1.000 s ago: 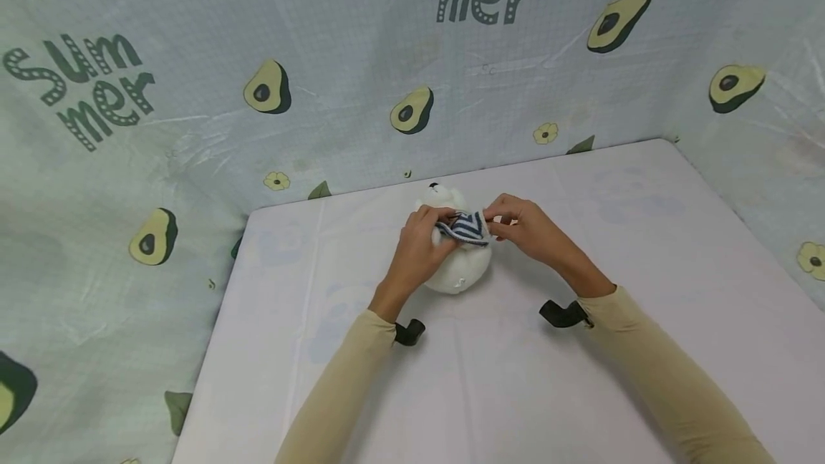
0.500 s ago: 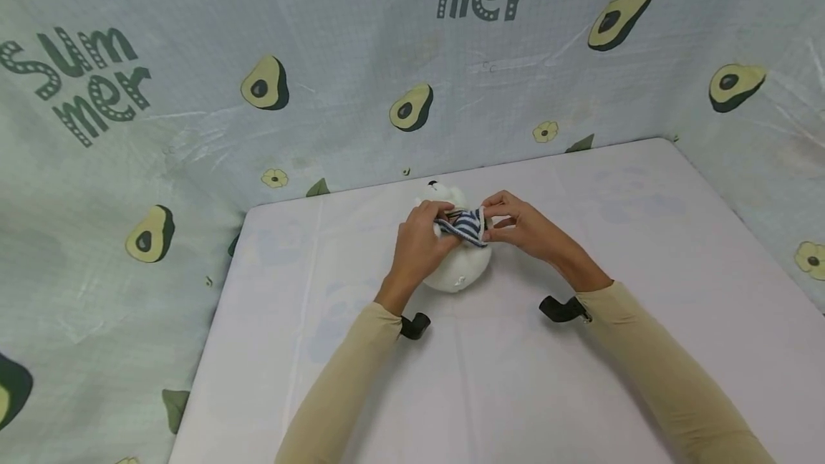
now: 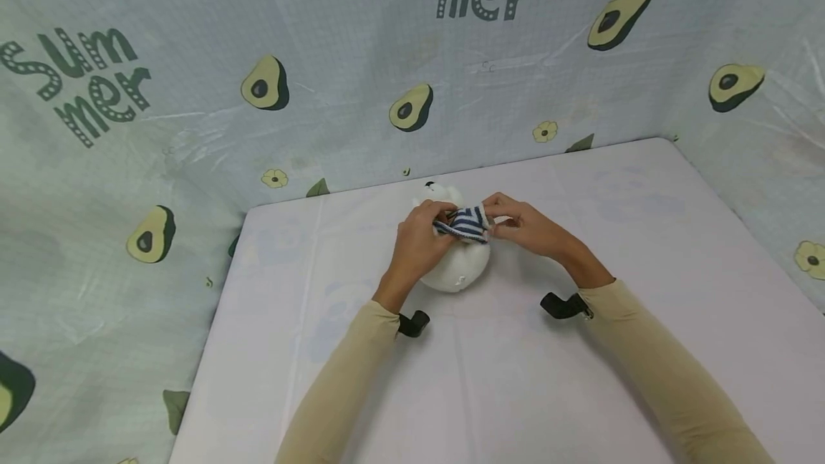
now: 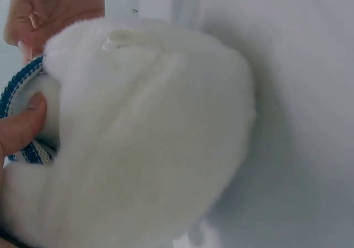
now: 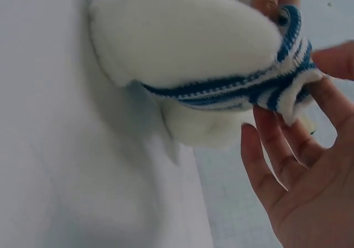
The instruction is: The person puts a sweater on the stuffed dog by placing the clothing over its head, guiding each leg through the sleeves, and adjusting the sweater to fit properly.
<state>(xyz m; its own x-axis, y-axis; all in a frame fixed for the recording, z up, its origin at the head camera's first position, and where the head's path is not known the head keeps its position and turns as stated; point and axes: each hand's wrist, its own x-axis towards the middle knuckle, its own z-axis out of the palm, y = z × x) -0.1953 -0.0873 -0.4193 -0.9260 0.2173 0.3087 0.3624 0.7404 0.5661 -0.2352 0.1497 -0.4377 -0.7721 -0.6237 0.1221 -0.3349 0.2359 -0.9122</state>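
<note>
While the round white plush toy [image 3: 459,268] rests near the far edge of the white table [image 3: 503,385], the left hand [image 3: 417,240] grips the blue-and-white striped knit garment [image 3: 469,224] against it, and the right hand [image 3: 525,229] pinches the garment's white-trimmed end [image 5: 289,101] between thumb [image 5: 336,60] and fingers [image 5: 333,101].

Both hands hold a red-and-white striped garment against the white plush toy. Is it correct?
Not red: in the right wrist view, the garment is blue and white. The left hand and right hand do hold it against the plush toy.
</note>
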